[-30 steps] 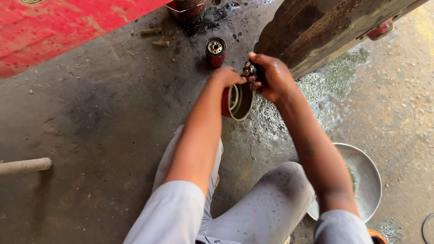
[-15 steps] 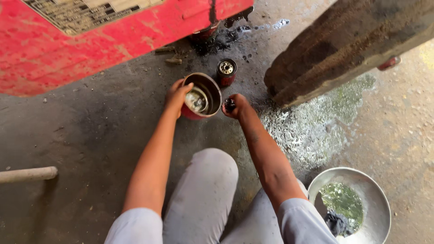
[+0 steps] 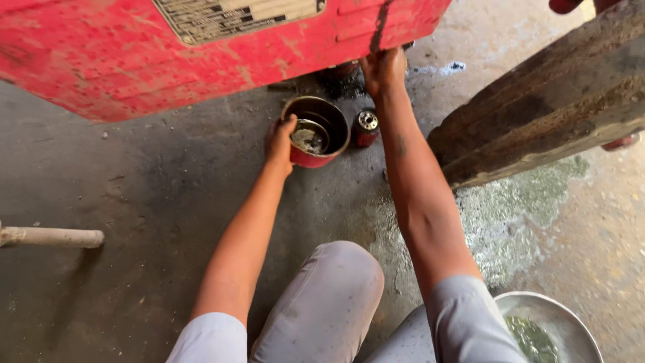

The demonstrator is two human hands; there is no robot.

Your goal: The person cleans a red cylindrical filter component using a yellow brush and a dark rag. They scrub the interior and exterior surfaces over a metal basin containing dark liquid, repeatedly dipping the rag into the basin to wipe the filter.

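A pale pipe [image 3: 50,236] lay on the dirty concrete floor [image 3: 148,202], well off to the left of the left hand [image 3: 281,142]. That hand was closed around the near wall of a red metal cup [image 3: 316,134], thumb over the rim and fingers down the outside, so it had firm hold of it. The cup stood upright on the floor, open end up, with a smaller round insert showing inside it. Just to the right of the held cup stood a small red canister [image 3: 367,128] with a shiny cap, close by but apart from it. Beyond both, the right hand [image 3: 383,67] reached under the lower edge of a red machine body [image 3: 201,60]; its fingers were curled and pressed there, but whether they gripped anything could not be told. To the right of that arm slanted a heavy dark beam [image 3: 551,107]. Near the right knee, far behind the grip, sat a metal bowl [image 3: 571,323] holding greenish liquid
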